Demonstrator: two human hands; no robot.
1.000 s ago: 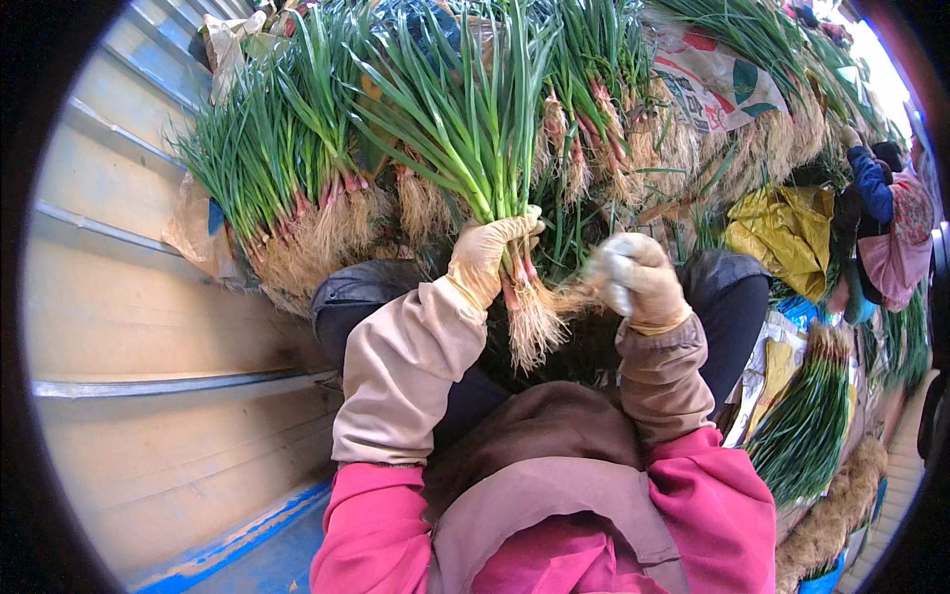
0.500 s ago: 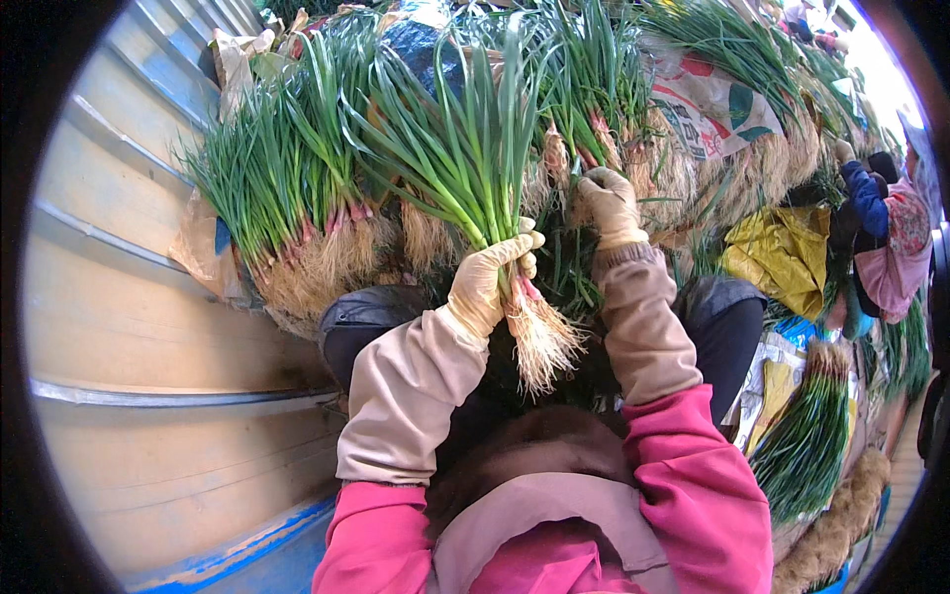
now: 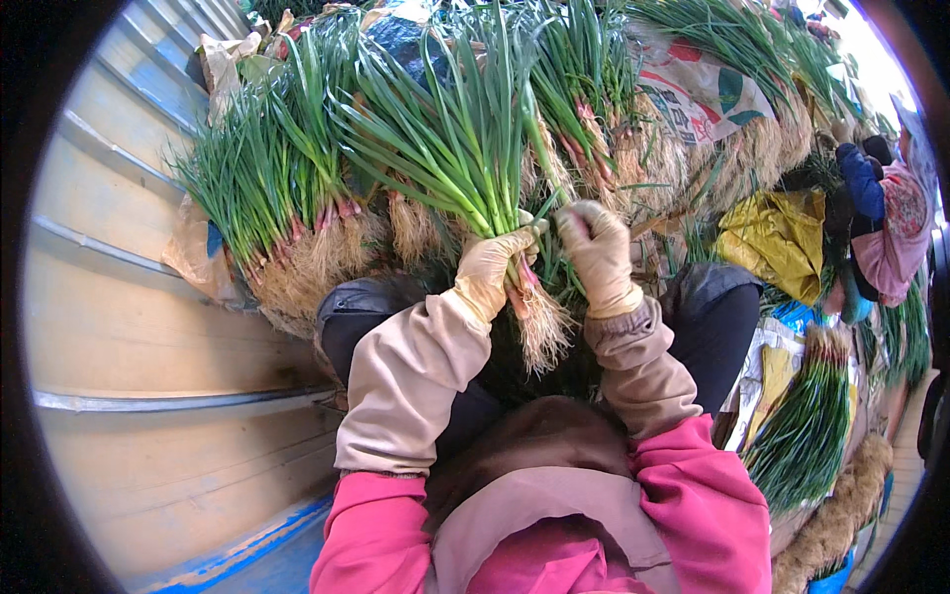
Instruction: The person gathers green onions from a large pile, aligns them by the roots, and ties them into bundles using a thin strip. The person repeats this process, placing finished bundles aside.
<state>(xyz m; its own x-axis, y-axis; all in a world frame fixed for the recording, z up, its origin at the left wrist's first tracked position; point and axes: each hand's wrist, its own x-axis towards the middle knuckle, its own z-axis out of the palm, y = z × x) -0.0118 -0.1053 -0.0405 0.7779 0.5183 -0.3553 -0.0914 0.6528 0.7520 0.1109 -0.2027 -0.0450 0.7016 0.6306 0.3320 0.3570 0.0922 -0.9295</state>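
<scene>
My left hand, in a pale glove, is closed round a bunch of green onions. Their leaves fan upward and away, while reddish bases and pale, stringy roots hang below the fist. Just right of it, my right hand, gloved alike, has its fingers curled shut. A pale, stringy green onion reaches down to these fingers from the pile; the exact grip is partly hidden and a little blurred. More green onions with roots toward me lie just beyond the right hand.
Bundled green onions lie at the left, beside a ribbed metal wall. At the right are a yellow sack, another bundle and a person in a pink top. A printed white sack lies among the far onions.
My right hand has drawn back toward me from the pile, with a stringy onion now trailing to its fingers. My left hand keeps its bunch, almost in place.
</scene>
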